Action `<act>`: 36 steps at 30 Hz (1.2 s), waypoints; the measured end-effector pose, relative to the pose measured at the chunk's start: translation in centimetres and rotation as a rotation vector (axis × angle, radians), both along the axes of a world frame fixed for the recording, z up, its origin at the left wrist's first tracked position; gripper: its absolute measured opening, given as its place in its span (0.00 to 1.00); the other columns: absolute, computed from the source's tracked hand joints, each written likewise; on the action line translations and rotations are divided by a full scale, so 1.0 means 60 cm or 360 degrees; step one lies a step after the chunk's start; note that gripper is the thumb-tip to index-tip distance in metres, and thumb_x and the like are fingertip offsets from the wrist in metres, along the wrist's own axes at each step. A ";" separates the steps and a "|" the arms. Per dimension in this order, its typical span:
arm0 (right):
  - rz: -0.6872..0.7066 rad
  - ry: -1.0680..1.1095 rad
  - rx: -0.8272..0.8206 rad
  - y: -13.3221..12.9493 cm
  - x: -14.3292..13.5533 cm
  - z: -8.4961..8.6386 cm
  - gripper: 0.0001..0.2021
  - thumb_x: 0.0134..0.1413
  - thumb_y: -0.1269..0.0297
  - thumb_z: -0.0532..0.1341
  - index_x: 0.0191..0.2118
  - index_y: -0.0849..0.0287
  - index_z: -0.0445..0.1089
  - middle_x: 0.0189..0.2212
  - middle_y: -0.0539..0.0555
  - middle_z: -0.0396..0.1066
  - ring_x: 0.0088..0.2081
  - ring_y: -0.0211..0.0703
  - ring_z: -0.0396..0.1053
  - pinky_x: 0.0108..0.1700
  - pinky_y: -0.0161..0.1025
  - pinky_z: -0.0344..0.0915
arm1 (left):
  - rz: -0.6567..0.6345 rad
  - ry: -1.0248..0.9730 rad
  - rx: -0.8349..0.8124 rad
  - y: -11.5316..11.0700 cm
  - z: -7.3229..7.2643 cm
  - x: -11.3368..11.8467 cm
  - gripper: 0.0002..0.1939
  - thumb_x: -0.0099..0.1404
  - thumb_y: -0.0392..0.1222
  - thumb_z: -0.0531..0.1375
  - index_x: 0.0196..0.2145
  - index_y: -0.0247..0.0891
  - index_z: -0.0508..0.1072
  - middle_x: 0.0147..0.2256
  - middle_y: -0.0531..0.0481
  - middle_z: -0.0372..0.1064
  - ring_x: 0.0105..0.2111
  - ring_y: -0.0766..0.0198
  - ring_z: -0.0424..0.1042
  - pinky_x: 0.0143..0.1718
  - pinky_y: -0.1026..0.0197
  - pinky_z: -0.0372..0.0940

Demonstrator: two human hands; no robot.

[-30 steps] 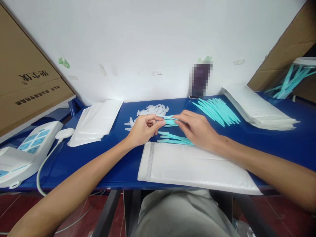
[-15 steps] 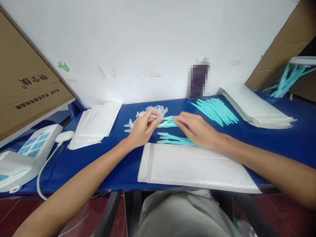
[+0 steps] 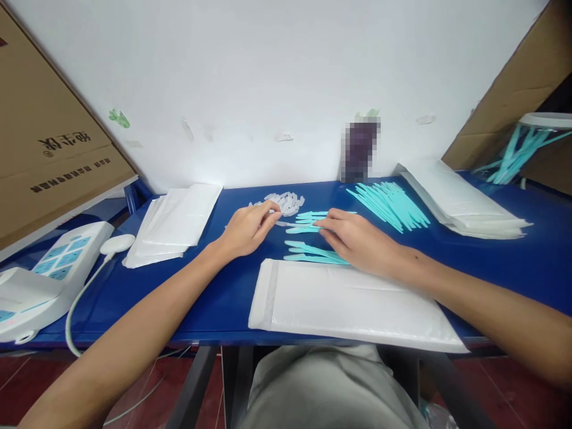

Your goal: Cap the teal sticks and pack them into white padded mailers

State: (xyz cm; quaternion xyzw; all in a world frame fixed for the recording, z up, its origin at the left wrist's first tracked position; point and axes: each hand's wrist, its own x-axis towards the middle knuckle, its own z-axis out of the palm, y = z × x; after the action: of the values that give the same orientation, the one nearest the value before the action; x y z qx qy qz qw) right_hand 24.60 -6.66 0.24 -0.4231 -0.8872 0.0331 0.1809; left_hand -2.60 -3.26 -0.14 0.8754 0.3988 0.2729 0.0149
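My left hand is beside the pile of small clear caps, its thumb and fingertips pinched together; what they hold, if anything, is too small to make out. My right hand has its fingertips closed at the ends of the teal sticks in the middle of the table; whether one is gripped is unclear. Below these lie more teal sticks, partly under my right hand. A larger heap of teal sticks lies behind my right hand. Nearest me is a white padded bag.
White bags lie at the left, near a power strip and a round white charger with its cable. More white bags and a clear tub of teal sticks are at the right. Cardboard stands at the left.
My hands were together on a thin stick over the middle; now they are apart. My left hand has shifted left, and my right hand has lowered slightly by the teal sticks.
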 end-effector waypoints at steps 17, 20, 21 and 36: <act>-0.0054 -0.0124 -0.0014 0.018 0.012 0.002 0.16 0.68 0.60 0.52 0.39 0.60 0.77 0.38 0.59 0.75 0.35 0.46 0.71 0.34 0.41 0.58 | 0.0003 0.0536 -0.0047 0.012 -0.009 -0.013 0.17 0.75 0.47 0.53 0.48 0.44 0.81 0.48 0.42 0.72 0.49 0.49 0.65 0.50 0.47 0.56; -0.0130 -0.0202 -0.0048 0.039 0.026 -0.002 0.14 0.66 0.59 0.55 0.43 0.60 0.76 0.32 0.56 0.75 0.32 0.46 0.70 0.38 0.43 0.57 | -0.0002 0.0501 -0.0063 0.012 -0.009 -0.010 0.15 0.75 0.45 0.55 0.45 0.42 0.81 0.45 0.43 0.75 0.47 0.51 0.66 0.47 0.49 0.56; -0.0150 -0.0219 -0.0074 0.044 0.029 -0.002 0.14 0.66 0.58 0.56 0.44 0.59 0.76 0.28 0.54 0.74 0.30 0.46 0.69 0.39 0.43 0.57 | -0.0001 0.0490 -0.0081 0.012 -0.010 -0.009 0.15 0.75 0.44 0.54 0.45 0.42 0.81 0.45 0.43 0.75 0.46 0.51 0.66 0.47 0.50 0.56; -0.0081 -0.0088 -0.0560 0.062 0.052 0.015 0.13 0.59 0.53 0.60 0.37 0.57 0.74 0.22 0.49 0.67 0.24 0.42 0.64 0.29 0.39 0.57 | 0.0070 0.0490 -0.0164 0.016 -0.012 -0.009 0.16 0.75 0.46 0.53 0.47 0.39 0.80 0.44 0.42 0.74 0.44 0.50 0.63 0.43 0.51 0.56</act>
State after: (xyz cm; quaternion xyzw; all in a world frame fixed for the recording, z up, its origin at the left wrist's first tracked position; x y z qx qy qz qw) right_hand 27.75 -2.91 1.13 -0.4712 -0.8614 0.1718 0.0804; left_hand -3.13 -2.28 -0.85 0.8959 0.4290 0.1151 -0.0076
